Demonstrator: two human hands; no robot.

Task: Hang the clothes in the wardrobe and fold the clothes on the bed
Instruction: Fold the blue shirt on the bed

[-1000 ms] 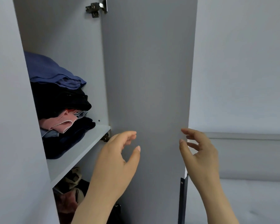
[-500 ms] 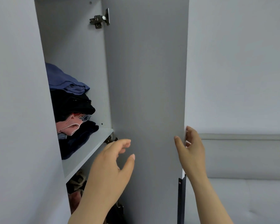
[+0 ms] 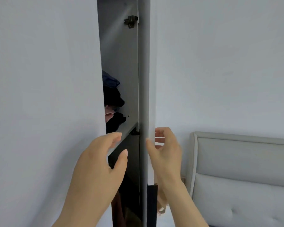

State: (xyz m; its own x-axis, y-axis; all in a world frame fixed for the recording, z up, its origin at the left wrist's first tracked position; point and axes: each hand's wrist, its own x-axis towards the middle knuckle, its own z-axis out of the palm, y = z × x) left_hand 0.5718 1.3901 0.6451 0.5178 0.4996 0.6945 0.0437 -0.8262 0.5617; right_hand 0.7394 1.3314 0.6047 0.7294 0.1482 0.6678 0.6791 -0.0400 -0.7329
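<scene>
Right hand (image 3: 166, 154) on the wardrobe door (image 3: 144, 79), grip pinching its free edge: a stiff, light panel that should swing easily. Left hand (image 3: 102, 161) just left of the door, grip spread, empty. Soft folded clothes (image 3: 112, 102) stacked inside, left of it.

— What do we enter inside the wardrobe (image 3: 118, 46)?
— Stacked clothes (image 3: 112, 95) on the shelf (image 3: 129, 130), left of the door (image 3: 144, 79).
— And right of the door?
— We enter the headboard (image 3: 244, 161), beyond our right hand (image 3: 166, 153).
</scene>
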